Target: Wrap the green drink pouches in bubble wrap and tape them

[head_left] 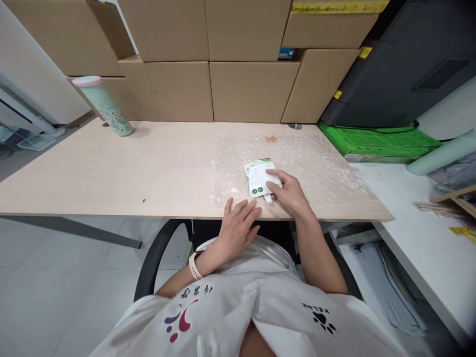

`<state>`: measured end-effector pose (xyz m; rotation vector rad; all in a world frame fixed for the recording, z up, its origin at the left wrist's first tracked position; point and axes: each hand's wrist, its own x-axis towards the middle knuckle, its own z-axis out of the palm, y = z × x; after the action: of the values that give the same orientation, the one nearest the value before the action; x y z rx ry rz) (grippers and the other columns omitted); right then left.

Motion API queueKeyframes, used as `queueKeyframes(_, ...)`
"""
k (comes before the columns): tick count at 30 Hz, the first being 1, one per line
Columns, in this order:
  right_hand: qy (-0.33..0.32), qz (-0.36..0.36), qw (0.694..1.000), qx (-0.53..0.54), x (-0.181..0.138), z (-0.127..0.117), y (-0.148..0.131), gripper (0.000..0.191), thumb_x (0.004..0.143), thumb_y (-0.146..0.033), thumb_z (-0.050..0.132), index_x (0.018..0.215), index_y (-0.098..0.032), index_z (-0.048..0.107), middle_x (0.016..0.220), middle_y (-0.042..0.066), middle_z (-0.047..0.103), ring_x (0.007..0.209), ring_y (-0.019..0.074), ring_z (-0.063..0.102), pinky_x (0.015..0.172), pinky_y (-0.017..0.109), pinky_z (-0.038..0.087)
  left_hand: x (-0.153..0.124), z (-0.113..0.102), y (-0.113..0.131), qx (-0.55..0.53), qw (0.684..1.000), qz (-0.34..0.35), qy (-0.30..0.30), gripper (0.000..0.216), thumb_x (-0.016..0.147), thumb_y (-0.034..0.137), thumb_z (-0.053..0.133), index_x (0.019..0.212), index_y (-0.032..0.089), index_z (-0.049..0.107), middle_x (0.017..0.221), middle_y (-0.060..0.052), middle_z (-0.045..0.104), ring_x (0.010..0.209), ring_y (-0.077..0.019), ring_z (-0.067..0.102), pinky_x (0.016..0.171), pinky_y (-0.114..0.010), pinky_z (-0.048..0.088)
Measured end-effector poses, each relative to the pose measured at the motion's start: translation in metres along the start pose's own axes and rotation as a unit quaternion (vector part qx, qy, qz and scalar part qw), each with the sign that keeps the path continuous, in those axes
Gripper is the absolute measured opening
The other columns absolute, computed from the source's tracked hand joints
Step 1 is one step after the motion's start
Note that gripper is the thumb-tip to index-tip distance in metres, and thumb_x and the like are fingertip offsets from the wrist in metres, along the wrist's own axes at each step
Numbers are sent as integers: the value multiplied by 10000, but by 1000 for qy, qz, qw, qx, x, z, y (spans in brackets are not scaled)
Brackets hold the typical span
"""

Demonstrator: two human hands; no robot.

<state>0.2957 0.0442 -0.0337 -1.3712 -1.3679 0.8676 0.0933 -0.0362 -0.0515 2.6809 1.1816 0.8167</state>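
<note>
A white spouted pouch (256, 177) with green print and a white cap lies on a sheet of bubble wrap (312, 168), its cap pointing toward me. My right hand (289, 191) grips the pouch by its right side, with thumb and forefinger over the printed face. The other fingers of that hand are partly hidden. At the table's front edge my left hand (238, 225) rests with its fingers stretched out, just short of the pouch and holding nothing. A small orange-brown item (271, 139) lies near the far part of the wrap.
A mint tumbler with a pink lid (107, 106) stands at the table's back left. Cardboard boxes (178, 91) line the back. On the right are a green box (379, 141), a dark case (394, 69) and a white side desk (416, 223). The table (92, 173) carries a tiny dark scrap.
</note>
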Motion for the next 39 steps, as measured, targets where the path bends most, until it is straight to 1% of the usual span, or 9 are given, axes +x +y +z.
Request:
queueKeyframes(5,34,29,994,101,-1,11,-16,328,760,-330,661,1045,-191,743,753,8,679,488,99,495,431,233,398,-4,-14,-5,-159,986,-18,48,345,944,262,613,1288,227,612,1349,-100,670,1287,-288,593,1196,-617,308)
queueKeyframes(8,16,17,987,161,-6,25,-29,325,752,-339,692,1047,-212,738,786,8,679,538,108,516,457,237,407,-8,-33,-17,-272,940,-124,165,277,949,271,614,1220,241,659,1326,-94,672,1262,-236,611,1145,-492,432)
queueKeyframes(13,-68,61,978,187,-14,59,-34,306,764,-334,660,1031,-198,727,782,8,670,520,105,506,462,251,420,-12,-57,-49,-470,749,-349,311,403,845,297,722,1237,273,632,1509,-79,499,1423,-284,471,1211,-489,363)
queueKeyframes(15,-73,61,985,141,-16,67,-31,311,795,-322,609,1057,-195,720,803,19,681,521,118,517,480,273,439,-11,-64,-58,-556,671,-390,298,460,804,284,744,1245,261,616,1508,-93,484,1358,-296,541,1169,-491,430)
queueKeyframes(18,-44,-33,998,-31,-20,70,-30,335,850,-285,547,1133,-206,708,989,67,728,687,187,619,634,342,510,-7,-72,-62,-631,621,-409,222,492,776,250,747,1244,203,602,1467,-132,514,1170,-278,672,1075,-504,525)
queueKeyframes(25,5,-169,905,-390,-32,57,-33,354,971,-351,496,1235,-233,702,1070,157,694,981,325,596,879,488,471,1,-75,-57,-620,660,-397,147,673,765,224,789,1368,158,497,1188,-124,690,807,-150,729,936,-428,608)
queueKeyframes(28,18,-202,896,-396,-34,54,-24,351,978,-378,497,1227,-248,709,1309,154,622,1106,343,547,924,515,467,4,-65,-59,-593,698,-377,137,686,756,269,812,1363,169,507,1019,-61,716,800,-160,724,879,-412,621)
queueKeyframes(33,-31,-216,915,-339,-36,50,-13,414,1018,-342,404,1330,-212,643,1326,129,649,1162,310,559,999,492,469,5,-49,-62,-543,753,-334,163,654,747,310,822,1325,187,542,1102,-78,705,953,-177,705,883,-348,593)
queueKeyframes(39,-82,-222,928,-288,-44,39,-14,506,1050,-410,320,1386,-146,593,1417,144,611,1257,301,538,1073,507,446,7,-47,-49,-561,750,-306,171,693,818,361,756,1424,211,455,1221,-119,713,1103,-232,694,1013,-422,531)
